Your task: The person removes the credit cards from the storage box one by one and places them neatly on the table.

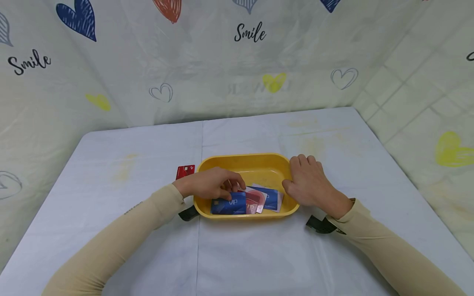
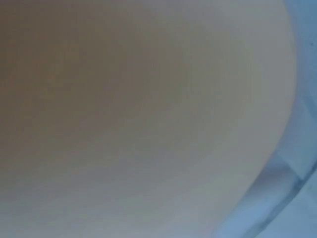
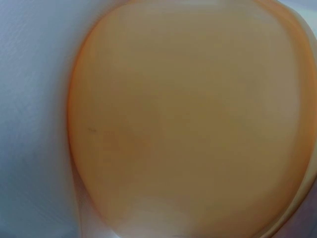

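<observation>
Left hand [image 1: 209,183] reaches over the near-left side of the yellow tray [image 1: 240,166], back of the hand up and fingers bent, with the thumb against the upper edge of the blue VIP card [image 1: 228,207]; whether it pinches that card or merely touches it, I cannot tell. Right hand [image 1: 310,183] grips the tray's right end, its fingers curled over the rim and its thumb on the inner side. The blue VIP card lies along the near side of the tray, its print facing up. Just right of it, overlapping one another, are a red-and-pink card [image 1: 259,198] and a second blue card [image 1: 272,199], with a pale card [image 1: 280,201] showing at the second blue one's right edge. Outside the tray, just beside its left end, a red card [image 1: 185,170] rests on the worktop [image 1: 252,255], partly hidden by the left wrist. White cloth covers the worktop, with faint yellowish stains and a crease running from front to back. Beige sleeves [image 1: 115,242] cover both arms, and a black device [image 1: 321,225] sits under the right wrist. Behind stands a pale backdrop [image 1: 207,61] printed with hearts and the word "Smile". In the left wrist view, a blurred tan surface fills most of the frame.
</observation>
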The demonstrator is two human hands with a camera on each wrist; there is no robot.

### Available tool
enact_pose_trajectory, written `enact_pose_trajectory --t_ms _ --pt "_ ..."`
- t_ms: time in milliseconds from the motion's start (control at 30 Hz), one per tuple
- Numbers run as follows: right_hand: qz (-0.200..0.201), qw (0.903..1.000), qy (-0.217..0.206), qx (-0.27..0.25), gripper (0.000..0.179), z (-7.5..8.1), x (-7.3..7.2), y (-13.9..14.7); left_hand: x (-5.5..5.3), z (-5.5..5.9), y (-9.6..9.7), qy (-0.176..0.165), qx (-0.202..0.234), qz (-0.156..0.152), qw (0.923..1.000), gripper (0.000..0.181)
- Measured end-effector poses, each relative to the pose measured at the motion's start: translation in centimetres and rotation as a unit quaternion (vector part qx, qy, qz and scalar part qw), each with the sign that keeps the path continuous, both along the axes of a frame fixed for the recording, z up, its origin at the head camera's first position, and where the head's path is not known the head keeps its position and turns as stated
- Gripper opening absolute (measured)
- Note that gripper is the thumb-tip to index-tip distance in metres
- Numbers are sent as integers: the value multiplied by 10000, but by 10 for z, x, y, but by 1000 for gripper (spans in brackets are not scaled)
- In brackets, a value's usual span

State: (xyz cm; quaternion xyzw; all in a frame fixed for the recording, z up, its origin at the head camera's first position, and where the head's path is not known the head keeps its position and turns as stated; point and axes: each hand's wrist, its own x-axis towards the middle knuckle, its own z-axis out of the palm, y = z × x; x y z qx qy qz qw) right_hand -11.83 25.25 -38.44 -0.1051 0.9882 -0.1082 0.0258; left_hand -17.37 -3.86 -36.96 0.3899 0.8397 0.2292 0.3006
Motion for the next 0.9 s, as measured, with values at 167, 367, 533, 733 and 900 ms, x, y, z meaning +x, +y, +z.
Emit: enact_pose_trajectory --t_ms 167,367,533,733,900 --pt "-7 10000 15 5 27 0 0 0 -1 1 -2 -250 -65 -49 9997 36" --pt "-8 10000 73 23 26 0 0 0 -2 5 -1 -455 -308 -120 9984 40" --pt "1 10000 88 14 27 1 0 -1 -3 6 -2 -424 -366 -180 9983 40" --pt "21 10000 42 -17 26 1 0 -1 -3 5 -3 -508 -274 -112 9983 37" --pt "-5 10000 7 14 26 1 1 -1 -2 5 -2 -493 -157 -12 9987 34"
